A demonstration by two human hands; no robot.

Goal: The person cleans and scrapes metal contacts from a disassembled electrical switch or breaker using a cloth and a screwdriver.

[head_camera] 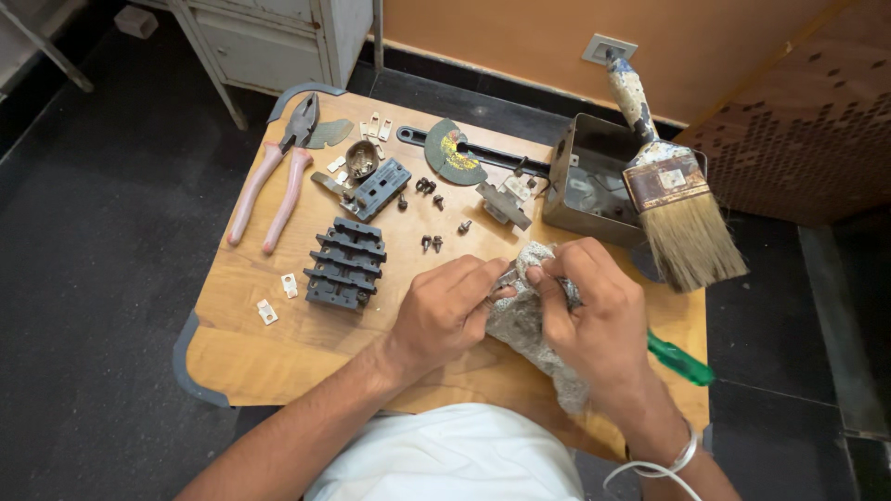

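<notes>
My left hand (447,306) pinches a small metal part (506,276) at its fingertips, and my right hand (589,311) is closed on a grey rag (524,325) wrapped against that part, both over the near middle of the table (278,357). Just beyond my left hand lie loose screws (432,243) and a black slotted block (342,264). Farther out rest pink-handled pliers (278,181). Beyond my right hand a worn paintbrush (673,199) leans on a metal box (594,181); a green screwdriver handle (680,360) pokes out beside my right wrist.

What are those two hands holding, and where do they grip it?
The left hand pinches one end of a small metal piece at its fingertips. The right hand presses a grey cloth around the other end.
</notes>
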